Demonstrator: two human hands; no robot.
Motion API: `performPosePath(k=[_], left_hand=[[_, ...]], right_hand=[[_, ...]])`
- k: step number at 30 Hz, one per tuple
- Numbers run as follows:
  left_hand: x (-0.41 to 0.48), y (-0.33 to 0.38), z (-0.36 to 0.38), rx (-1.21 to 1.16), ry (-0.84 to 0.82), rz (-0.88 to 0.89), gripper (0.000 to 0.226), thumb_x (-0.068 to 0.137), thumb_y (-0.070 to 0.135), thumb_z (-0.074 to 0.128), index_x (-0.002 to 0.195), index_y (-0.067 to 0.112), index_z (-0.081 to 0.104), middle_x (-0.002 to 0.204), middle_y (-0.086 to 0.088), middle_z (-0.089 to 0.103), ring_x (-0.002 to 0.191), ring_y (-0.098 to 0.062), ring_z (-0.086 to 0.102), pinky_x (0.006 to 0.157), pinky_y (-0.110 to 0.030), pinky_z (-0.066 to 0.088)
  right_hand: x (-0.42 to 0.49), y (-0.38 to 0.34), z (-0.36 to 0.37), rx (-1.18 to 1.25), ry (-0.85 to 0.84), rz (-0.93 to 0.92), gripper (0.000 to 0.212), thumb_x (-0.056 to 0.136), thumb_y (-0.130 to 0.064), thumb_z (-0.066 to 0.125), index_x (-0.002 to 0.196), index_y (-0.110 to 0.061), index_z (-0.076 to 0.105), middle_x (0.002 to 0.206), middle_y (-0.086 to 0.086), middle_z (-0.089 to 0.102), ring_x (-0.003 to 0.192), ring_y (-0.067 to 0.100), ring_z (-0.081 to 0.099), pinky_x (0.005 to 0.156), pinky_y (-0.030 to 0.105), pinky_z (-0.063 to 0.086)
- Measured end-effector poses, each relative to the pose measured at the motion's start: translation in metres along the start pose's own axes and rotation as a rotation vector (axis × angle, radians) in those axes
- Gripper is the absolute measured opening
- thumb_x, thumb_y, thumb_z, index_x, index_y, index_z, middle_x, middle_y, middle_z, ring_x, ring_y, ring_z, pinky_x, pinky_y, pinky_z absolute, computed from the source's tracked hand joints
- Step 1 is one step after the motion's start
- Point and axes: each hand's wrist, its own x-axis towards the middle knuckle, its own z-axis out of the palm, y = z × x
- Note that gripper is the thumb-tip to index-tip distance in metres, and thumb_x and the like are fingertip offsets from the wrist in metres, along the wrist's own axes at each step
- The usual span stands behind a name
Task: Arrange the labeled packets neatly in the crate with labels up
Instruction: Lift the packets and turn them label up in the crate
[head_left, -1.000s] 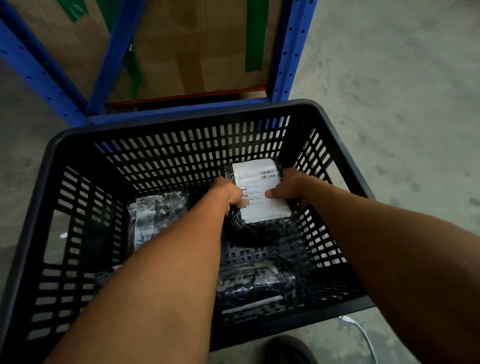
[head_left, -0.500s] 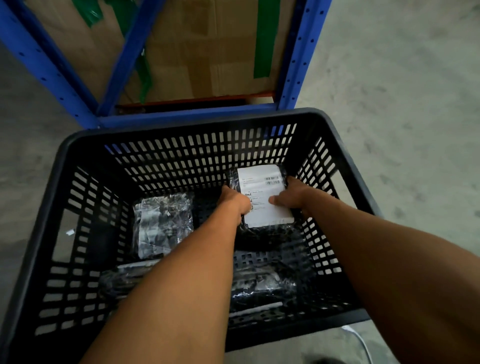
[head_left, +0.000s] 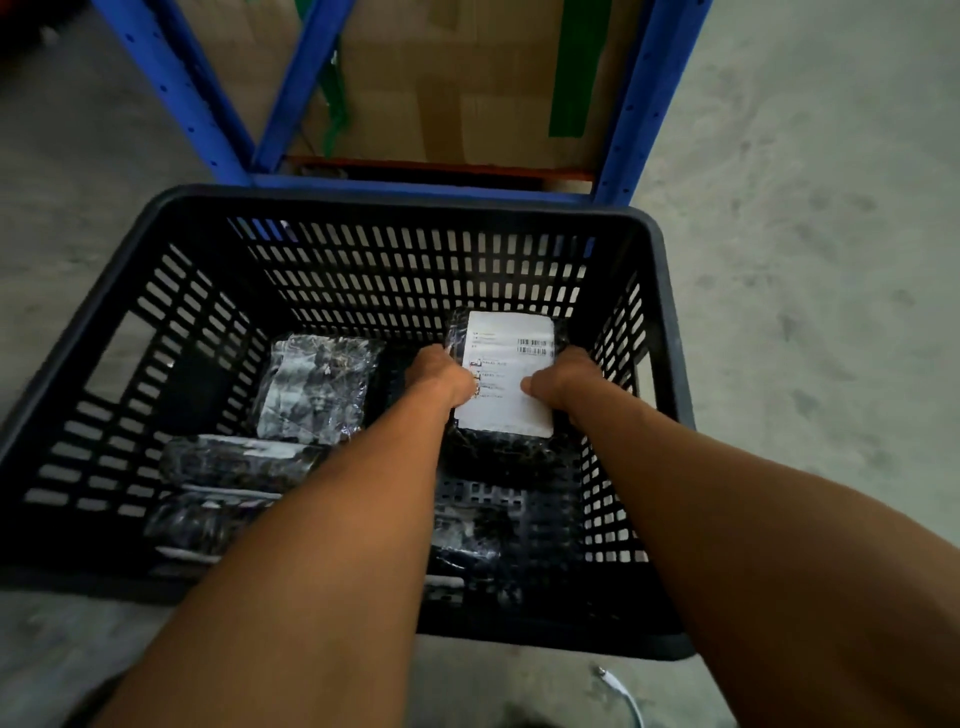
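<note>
A black slotted crate (head_left: 400, 205) stands on the floor. In its far right corner lies a dark packet with a white label (head_left: 511, 376) facing up. My left hand (head_left: 441, 376) grips its left edge and my right hand (head_left: 563, 382) grips its right edge, thumbs on the label. Another clear-wrapped packet (head_left: 317, 389) lies at the far left of the crate floor. Two more packets (head_left: 234, 460) (head_left: 197, 525) lie in the near left part, and one (head_left: 470, 540) near the front middle, partly hidden by my left forearm.
A blue metal rack (head_left: 644, 104) with a taped cardboard box (head_left: 457, 78) stands right behind the crate. Grey concrete floor (head_left: 821, 260) lies to the right and left. A white cable (head_left: 628, 696) lies on the floor by the crate's near right corner.
The view has shifted, so the crate sits lower and more to the right. Both hands stay on the labelled packet, pressed further into the far right corner.
</note>
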Motion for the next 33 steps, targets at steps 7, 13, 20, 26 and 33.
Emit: performPosePath(k=[7,13,20,26,33], left_hand=[[-0.026,-0.003,-0.004,0.177,-0.001,0.08,0.049,0.095,0.013,0.06,0.141,0.013,0.044,0.141,-0.013,0.053,0.127,-0.032,0.052,0.104,-0.036,0.043],[-0.047,-0.015,-0.034,0.398,-0.161,0.153,0.055,0.087,0.013,0.069,0.138,0.007,0.049,0.139,-0.015,0.055,0.124,-0.032,0.056,0.101,-0.037,0.048],[-0.051,-0.043,-0.071,0.441,-0.441,0.075,0.014,0.097,0.008,0.053,0.089,-0.001,0.06,0.1,-0.02,0.065,0.08,-0.033,0.061,0.093,-0.051,0.054],[-0.061,-0.053,-0.068,0.786,-0.573,0.236,0.031,0.093,0.03,0.064,0.074,0.007,0.059,0.084,-0.011,0.064,0.074,-0.028,0.059,0.077,-0.035,0.053],[-0.06,-0.067,-0.07,0.94,-0.619,0.249,0.05,0.093,0.055,0.048,0.12,0.014,0.058,0.12,-0.01,0.056,0.092,-0.027,0.055,0.063,-0.03,0.041]], right_hand=[[-0.018,0.001,0.002,-0.139,0.075,-0.025,0.066,0.089,-0.028,0.067,0.14,0.0,0.038,0.137,0.02,0.054,0.123,0.035,0.054,0.097,0.039,0.049],[-0.05,-0.01,0.01,-0.274,0.128,-0.04,0.067,0.087,-0.024,0.066,0.14,0.002,0.035,0.137,0.022,0.052,0.124,0.036,0.052,0.1,0.04,0.048],[-0.095,-0.035,0.024,-0.313,0.198,-0.128,0.021,0.085,-0.02,0.066,0.095,-0.002,0.062,0.096,0.017,0.07,0.086,0.034,0.069,0.073,0.037,0.057],[-0.129,-0.023,0.04,-0.472,-0.183,0.068,0.02,0.093,-0.017,0.059,0.076,-0.006,0.057,0.061,0.009,0.056,0.048,0.02,0.052,0.048,0.031,0.045],[-0.13,0.0,0.058,-0.551,-0.239,0.044,0.06,0.094,-0.046,0.055,0.138,-0.004,0.051,0.146,0.014,0.049,0.128,0.028,0.051,0.102,0.034,0.04]])
